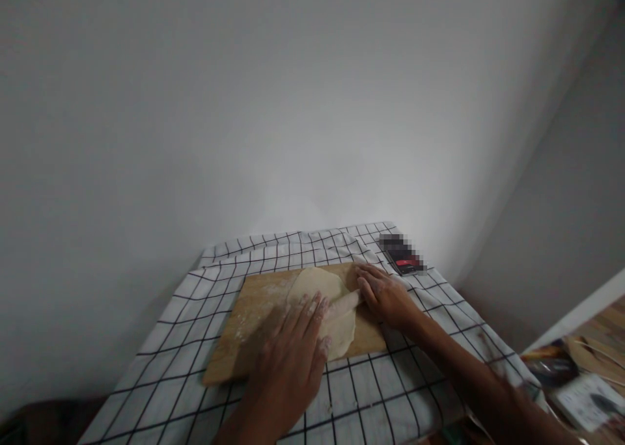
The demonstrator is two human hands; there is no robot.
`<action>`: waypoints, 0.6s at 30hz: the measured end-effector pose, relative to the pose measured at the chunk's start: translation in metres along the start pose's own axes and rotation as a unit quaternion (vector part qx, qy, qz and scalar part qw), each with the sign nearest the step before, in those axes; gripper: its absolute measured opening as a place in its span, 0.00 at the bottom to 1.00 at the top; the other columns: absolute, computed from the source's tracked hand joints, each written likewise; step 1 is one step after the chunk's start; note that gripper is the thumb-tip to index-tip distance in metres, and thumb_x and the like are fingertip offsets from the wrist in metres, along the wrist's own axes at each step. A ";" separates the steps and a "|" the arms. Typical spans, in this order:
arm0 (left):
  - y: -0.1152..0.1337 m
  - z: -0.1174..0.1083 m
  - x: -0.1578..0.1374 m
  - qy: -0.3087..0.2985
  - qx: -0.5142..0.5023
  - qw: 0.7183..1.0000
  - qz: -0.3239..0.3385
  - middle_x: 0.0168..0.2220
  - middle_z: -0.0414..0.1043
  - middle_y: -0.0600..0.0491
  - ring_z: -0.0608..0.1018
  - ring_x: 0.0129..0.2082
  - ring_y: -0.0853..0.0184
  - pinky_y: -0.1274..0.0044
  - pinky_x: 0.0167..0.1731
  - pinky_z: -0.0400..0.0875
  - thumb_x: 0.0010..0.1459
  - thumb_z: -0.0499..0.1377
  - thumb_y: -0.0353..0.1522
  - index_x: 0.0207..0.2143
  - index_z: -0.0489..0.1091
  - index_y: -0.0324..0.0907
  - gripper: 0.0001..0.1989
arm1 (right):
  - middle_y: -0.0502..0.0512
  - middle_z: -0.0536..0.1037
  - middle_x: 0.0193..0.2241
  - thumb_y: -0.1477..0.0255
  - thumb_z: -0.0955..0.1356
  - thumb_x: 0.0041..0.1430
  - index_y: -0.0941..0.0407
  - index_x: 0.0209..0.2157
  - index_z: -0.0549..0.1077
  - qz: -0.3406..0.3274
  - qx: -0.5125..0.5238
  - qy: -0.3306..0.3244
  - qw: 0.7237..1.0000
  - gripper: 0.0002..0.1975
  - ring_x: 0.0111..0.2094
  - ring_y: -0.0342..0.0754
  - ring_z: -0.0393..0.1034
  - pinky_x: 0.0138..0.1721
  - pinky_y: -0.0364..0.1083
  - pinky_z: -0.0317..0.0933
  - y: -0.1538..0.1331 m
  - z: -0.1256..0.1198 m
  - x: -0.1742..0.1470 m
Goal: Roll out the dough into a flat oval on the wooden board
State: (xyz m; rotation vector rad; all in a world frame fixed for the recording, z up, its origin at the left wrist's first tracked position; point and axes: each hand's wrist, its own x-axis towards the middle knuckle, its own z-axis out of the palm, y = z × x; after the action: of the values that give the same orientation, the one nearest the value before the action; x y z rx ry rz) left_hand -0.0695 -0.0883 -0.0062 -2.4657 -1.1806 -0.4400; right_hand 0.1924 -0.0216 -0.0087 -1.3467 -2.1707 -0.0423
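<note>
A flattened sheet of pale dough [344, 337] lies on a wooden board [261, 295] dusted with flour. Across the dough runs a light-coloured rolling pin [344, 305], its middle showing between my two hands. My left hand [297, 347] rests over the pin's left part, with floury fingers stretched out and pointing away from me; that end of the pin is hidden beneath it. At the pin's right end, my right hand [383, 295] is closed over it, near the board's right edge.
The board sits on a table with a white, black-checked cloth [180, 328]. A phone [403, 256], partly blurred out, lies at the back right. A pale wall [312, 107] rises behind the table. Several items, including a white printed box [588, 399], are lower right.
</note>
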 end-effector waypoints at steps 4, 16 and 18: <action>0.002 -0.004 -0.008 0.010 0.007 0.999 0.033 0.72 0.48 0.52 0.56 0.71 0.58 0.59 0.69 0.49 0.69 0.49 0.37 0.72 0.48 0.42 0.31 | 0.62 0.69 0.63 0.66 0.54 0.75 0.60 0.60 0.69 0.015 0.020 0.003 1.000 0.23 0.68 0.52 0.55 0.69 0.57 0.53 -0.008 -0.007 -0.024; 0.010 -0.015 -0.035 -0.004 0.008 0.996 0.084 0.73 0.47 0.56 0.53 0.72 0.58 0.63 0.70 0.45 0.68 0.51 0.37 0.72 0.48 0.44 0.32 | 0.51 0.54 0.71 0.64 0.60 0.73 0.47 0.72 0.49 0.053 0.006 -0.019 0.998 0.30 0.73 0.55 0.41 0.69 0.63 0.54 -0.029 -0.020 -0.097; 0.008 -0.014 -0.031 -0.013 0.000 0.997 0.074 0.73 0.47 0.55 0.53 0.72 0.59 0.63 0.69 0.48 0.69 0.50 0.36 0.72 0.47 0.44 0.32 | 0.54 0.56 0.71 0.64 0.58 0.73 0.49 0.71 0.51 0.044 -0.002 -0.024 0.999 0.28 0.72 0.55 0.43 0.69 0.62 0.53 -0.025 -0.019 -0.083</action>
State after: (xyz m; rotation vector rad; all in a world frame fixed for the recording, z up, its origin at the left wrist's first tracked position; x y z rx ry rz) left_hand -0.0837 -0.1203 -0.0093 -2.5433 -0.9998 -0.3668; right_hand 0.2073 -0.1072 -0.0270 -1.4590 -2.1487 0.0195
